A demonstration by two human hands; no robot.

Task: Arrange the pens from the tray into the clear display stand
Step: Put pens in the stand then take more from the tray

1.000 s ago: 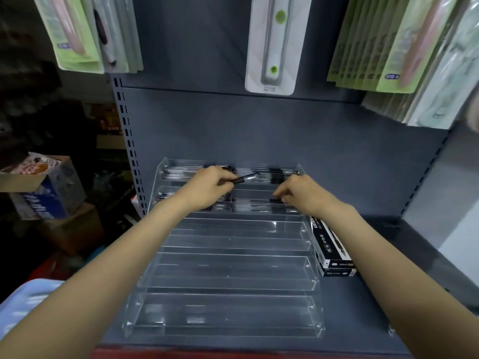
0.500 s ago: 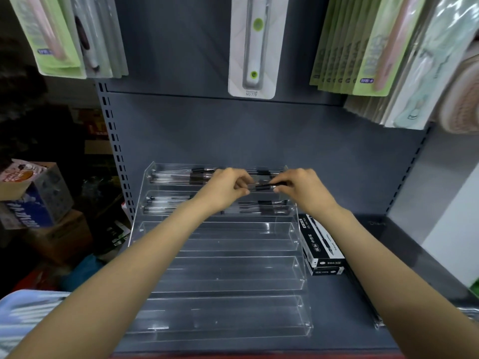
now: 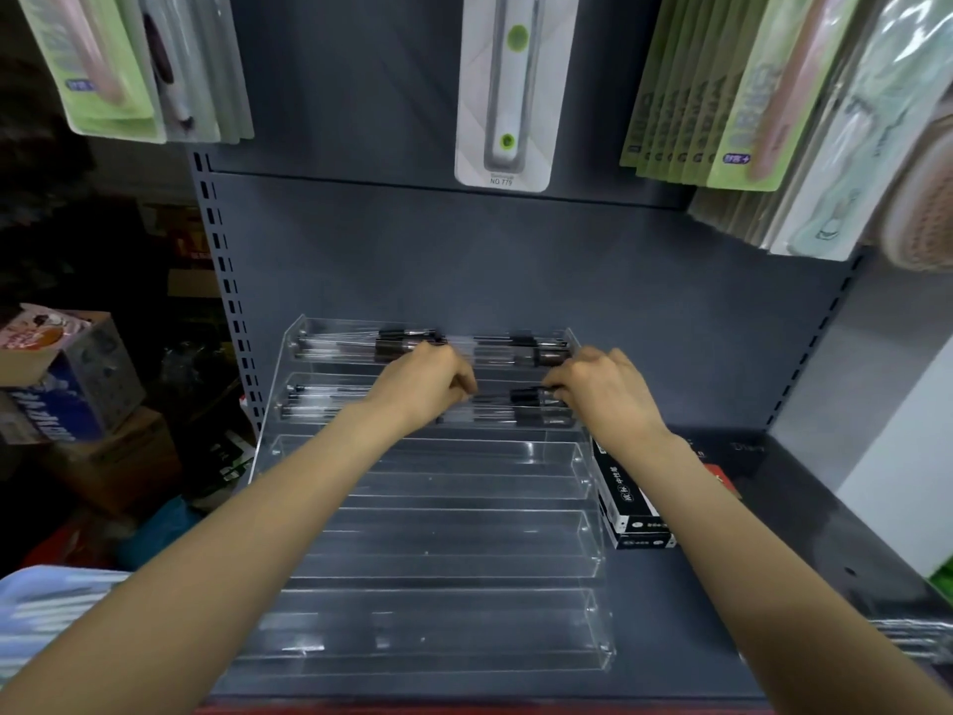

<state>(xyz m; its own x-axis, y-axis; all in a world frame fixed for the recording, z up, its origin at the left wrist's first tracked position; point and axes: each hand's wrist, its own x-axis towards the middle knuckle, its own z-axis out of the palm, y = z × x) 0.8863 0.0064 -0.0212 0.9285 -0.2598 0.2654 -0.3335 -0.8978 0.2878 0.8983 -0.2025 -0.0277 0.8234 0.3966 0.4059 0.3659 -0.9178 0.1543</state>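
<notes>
A clear tiered display stand (image 3: 580,472) sits on the dark grey shelf. Its top tier holds a row of clear pens with black grips (image 3: 392,343). The second tier holds more of the same pens (image 3: 319,399). The three lower tiers hold nothing. My left hand (image 3: 428,384) and my right hand (image 3: 598,389) are over the second tier, each pinching one end of a single pen (image 3: 515,397) that lies level between them. No pen tray can be made out.
Two black pen boxes (image 3: 631,503) lie stacked right of the stand. Packaged goods (image 3: 503,90) hang on the back panel above. Cardboard boxes (image 3: 67,374) stand at the left beyond the shelf upright. A pale blue striped thing (image 3: 41,611) is at the lower left.
Both hands came together on one pen near the top tier, then lowered it to the second tier. The camera view shifted slightly.
</notes>
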